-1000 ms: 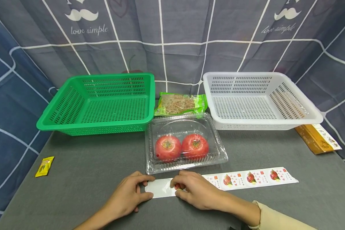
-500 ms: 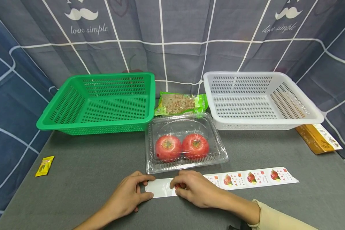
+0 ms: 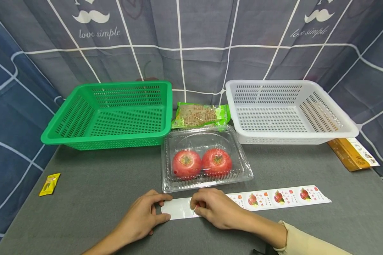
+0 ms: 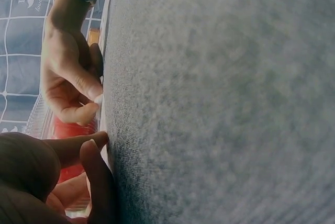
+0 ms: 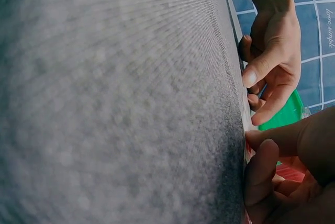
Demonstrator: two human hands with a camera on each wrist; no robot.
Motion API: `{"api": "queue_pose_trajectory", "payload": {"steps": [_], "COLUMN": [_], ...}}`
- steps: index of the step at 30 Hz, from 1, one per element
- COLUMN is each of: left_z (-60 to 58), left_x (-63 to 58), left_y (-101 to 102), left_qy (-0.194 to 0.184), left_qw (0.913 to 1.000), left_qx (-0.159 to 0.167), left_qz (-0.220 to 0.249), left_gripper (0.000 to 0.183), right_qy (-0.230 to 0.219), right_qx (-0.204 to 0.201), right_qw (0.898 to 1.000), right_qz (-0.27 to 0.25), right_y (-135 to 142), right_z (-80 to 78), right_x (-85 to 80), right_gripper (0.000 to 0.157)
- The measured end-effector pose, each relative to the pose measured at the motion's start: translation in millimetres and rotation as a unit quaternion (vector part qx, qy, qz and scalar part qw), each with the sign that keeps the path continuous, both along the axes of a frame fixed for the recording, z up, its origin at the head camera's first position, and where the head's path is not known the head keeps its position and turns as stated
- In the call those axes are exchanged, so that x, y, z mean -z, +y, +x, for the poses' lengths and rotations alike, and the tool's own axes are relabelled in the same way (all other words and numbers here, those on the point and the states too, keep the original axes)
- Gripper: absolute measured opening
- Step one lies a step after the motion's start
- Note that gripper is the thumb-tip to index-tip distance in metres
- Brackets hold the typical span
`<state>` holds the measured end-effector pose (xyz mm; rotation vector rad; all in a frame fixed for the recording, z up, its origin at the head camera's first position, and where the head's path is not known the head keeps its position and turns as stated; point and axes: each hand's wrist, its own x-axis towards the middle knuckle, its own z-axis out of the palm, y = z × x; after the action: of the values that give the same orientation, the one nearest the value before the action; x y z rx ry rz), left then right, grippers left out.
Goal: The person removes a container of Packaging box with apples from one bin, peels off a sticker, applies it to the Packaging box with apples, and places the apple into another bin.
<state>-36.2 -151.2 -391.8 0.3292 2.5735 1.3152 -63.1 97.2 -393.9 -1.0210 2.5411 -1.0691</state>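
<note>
A long strip of white stickers [image 3: 288, 197] printed with red fruit lies on the grey table, its left end a bare backing [image 3: 178, 208]. With thumb and forefinger spread apart, my left hand [image 3: 143, 212] presses the strip's left end. My right hand [image 3: 218, 209] lies over the strip a little further right, thumb and forefinger pinching at a sticker's edge, most of which they hide. Both hands sit low on the cloth in the wrist views. Just behind the strip, a clear plastic clamshell box [image 3: 207, 184] holds two red round fruits [image 3: 216, 162].
At the back stand a green basket [image 3: 105, 140] and a white basket [image 3: 295, 136]. Between them lies a green food packet [image 3: 198, 115]. A small yellow sachet [image 3: 49, 184] is at left, and a brown-and-white packet [image 3: 351, 156] sits by the white basket.
My right fingertips have shifted very slightly to the right, and the red print that showed beneath them is now mostly covered. My left hand, the box and the baskets have stayed put.
</note>
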Motion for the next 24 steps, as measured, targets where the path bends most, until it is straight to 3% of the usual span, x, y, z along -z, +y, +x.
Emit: {"api": "queue_pose_trajectory", "payload": {"steps": [7, 14, 24], "left_z": [0.5, 0.6, 0.3], "left_x": [-0.5, -0.3, 1.1], "left_y": [-0.2, 0.2, 0.2], "left_qy": [0.001, 0.005, 0.013], "left_qw": [1.0, 0.9999, 0.9999], "left_qx": [0.001, 0.005, -0.001], "left_qz": [0.003, -0.014, -0.011], "left_gripper": [0.04, 0.039, 0.04], "right_qy": [-0.028, -0.054, -0.031], "right_qx": [0.004, -0.004, 0.002], "right_qw": [0.999, 0.995, 0.992], "right_qz": [-0.038, -0.08, -0.12], "right_y": [2.3, 10.8, 27.1], "right_z": [-1.1, 7.4, 18.9], "right_x": [3.9, 3.8, -6.9], "right_gripper": [0.019, 0.021, 0.021]}}
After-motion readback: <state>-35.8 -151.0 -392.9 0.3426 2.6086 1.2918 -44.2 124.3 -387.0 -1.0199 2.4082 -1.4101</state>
